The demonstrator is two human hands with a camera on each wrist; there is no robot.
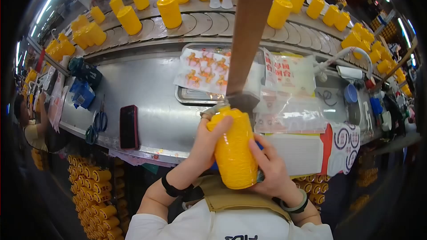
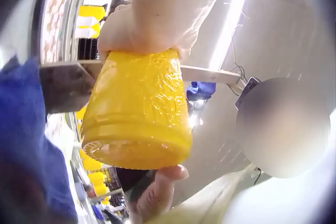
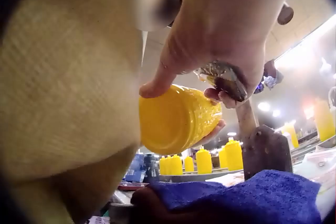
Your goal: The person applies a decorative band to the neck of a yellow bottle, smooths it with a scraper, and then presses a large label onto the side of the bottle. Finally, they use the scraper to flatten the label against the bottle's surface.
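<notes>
A yellow canister (image 1: 235, 151) with a glossy, wrinkled surface is held tilted in front of the person's chest. The left hand (image 1: 212, 135) grips its upper end, thumb across the front. In the left wrist view the base of the canister (image 2: 139, 145) faces the camera. The right hand (image 1: 272, 169) is at the lower side, its thumb against the canister. Curled fingers of the right hand (image 3: 220, 40) also hold a small dark, shiny object (image 3: 228, 79), whose kind I cannot tell. Behind the canister lies a blue cloth (image 3: 247, 198).
A wooden post (image 1: 251, 31) stands just beyond the hands. On the metal table (image 1: 151, 80) are a phone (image 1: 129, 126), scissors (image 1: 101, 118), a tray (image 1: 187, 96) with printed stickers and plastic bags (image 1: 293, 75). Yellow canisters (image 1: 169, 11) stand along a conveyor (image 1: 200, 24) behind.
</notes>
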